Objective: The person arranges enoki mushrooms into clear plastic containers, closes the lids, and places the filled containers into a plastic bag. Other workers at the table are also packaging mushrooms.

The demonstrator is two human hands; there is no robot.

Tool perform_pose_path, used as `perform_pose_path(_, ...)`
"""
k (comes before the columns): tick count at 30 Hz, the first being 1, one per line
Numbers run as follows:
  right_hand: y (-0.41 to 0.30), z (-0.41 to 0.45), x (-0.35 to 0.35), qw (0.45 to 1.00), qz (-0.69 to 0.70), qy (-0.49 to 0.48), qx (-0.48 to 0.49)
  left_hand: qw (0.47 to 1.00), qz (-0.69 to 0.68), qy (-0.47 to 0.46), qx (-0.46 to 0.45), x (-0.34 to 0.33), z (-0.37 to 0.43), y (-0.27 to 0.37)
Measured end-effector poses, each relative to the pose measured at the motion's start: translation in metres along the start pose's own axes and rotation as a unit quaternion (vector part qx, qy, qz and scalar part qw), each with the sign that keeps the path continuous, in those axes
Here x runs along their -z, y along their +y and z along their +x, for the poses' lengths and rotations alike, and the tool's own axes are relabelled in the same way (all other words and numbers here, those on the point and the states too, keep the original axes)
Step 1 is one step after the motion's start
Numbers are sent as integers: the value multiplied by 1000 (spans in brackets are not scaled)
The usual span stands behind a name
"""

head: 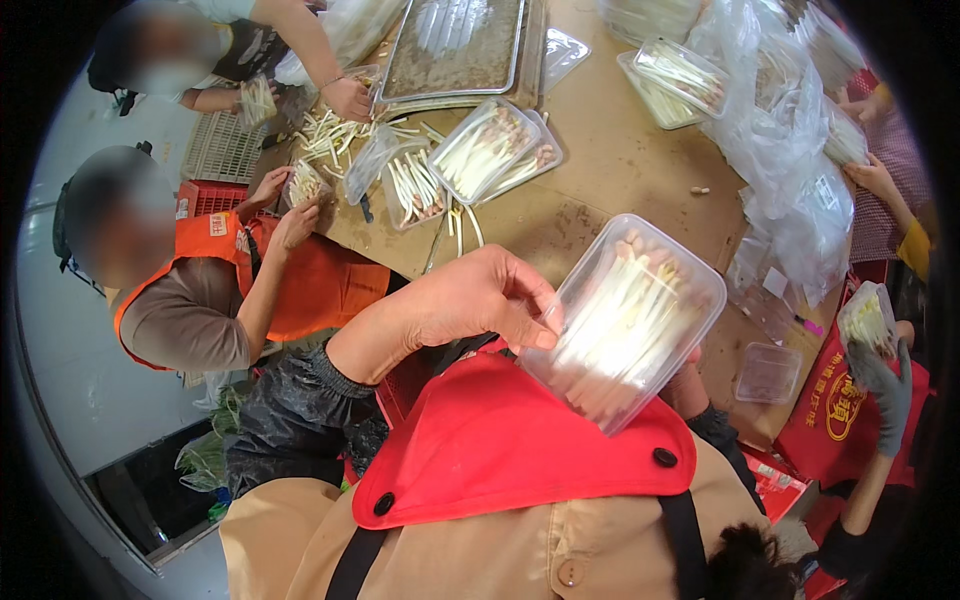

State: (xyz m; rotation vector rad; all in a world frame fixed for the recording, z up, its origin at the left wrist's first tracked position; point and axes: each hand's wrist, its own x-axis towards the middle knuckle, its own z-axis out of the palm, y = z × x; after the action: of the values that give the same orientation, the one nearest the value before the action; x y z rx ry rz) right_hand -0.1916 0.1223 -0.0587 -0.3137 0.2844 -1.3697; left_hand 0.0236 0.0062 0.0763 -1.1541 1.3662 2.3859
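In front of my chest, a lidded clear plastic box of pale vegetable stalks (626, 319) is held up and tilted, the stalks lying side by side with pinkish-brown ends. My left hand (487, 296) pinches its left edge between thumb and fingers. Most of my right hand (684, 375) is hidden behind the box; the part that shows is at its lower right side. Beyond my hands on the cardboard-covered table (577, 187) lie a closed box of stalks (487, 150) on top of another, and an open box of stalks (416, 187) beside them.
Metal trays (454, 49) are stacked at the far side. Loose stalks (330, 139) lie at the left, near two co-workers. Stacked boxes (679, 79) and plastic bags (780, 150) stand at the right. An empty clear tray (769, 373) lies near a co-worker's gloved hand (885, 397).
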Motion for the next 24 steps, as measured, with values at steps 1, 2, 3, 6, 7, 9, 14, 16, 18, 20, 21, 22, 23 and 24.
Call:
perform_pose_path(1,-1,2,-1,1000,-2,0,1,1000,10,0,-8,0,-1,0)
perform_pose_path(2,-1,2,-2,1000,-3,0,2,1000,21,0,-16,0,-1,0)
perform_pose_path(3,-3,4,-5,1000,-4,0,4,999,32,1,-26,1,-2,0)
perform_pose_path(6,-9,8,-17,1000,-9,2,12,988,83,23,-128,9,8,-1)
perform_pose_path(7,-10,10,-23,1000,-12,4,16,985,113,5,-127,16,8,10)
perform_pose_path(9,-17,15,-34,1000,-2,-8,16,982,154,-19,-108,26,5,37)
perform_pose_path(14,-47,12,13,972,158,-34,-170,888,396,-134,-191,35,20,81)
perform_pose_path(16,-47,27,11,980,-22,-21,-197,825,485,-177,-228,19,35,94)
perform_pose_path(18,-52,37,-37,973,-98,-62,-198,796,522,-181,-249,2,33,94)
perform_pose_path(20,-50,46,-24,963,-80,-115,-230,760,560,-181,-277,-12,37,96)
perform_pose_path(21,-49,51,-13,957,-71,-137,-244,768,550,-177,-275,-14,41,94)
perform_pose_path(22,-47,54,-4,947,-35,-130,-293,778,541,-170,-269,-15,44,92)
perform_pose_path(23,-47,57,0,942,-18,-135,-305,782,542,-166,-260,-18,45,94)
perform_pose_path(24,-46,56,0,942,-10,-135,-306,785,541,-163,-252,-20,45,96)
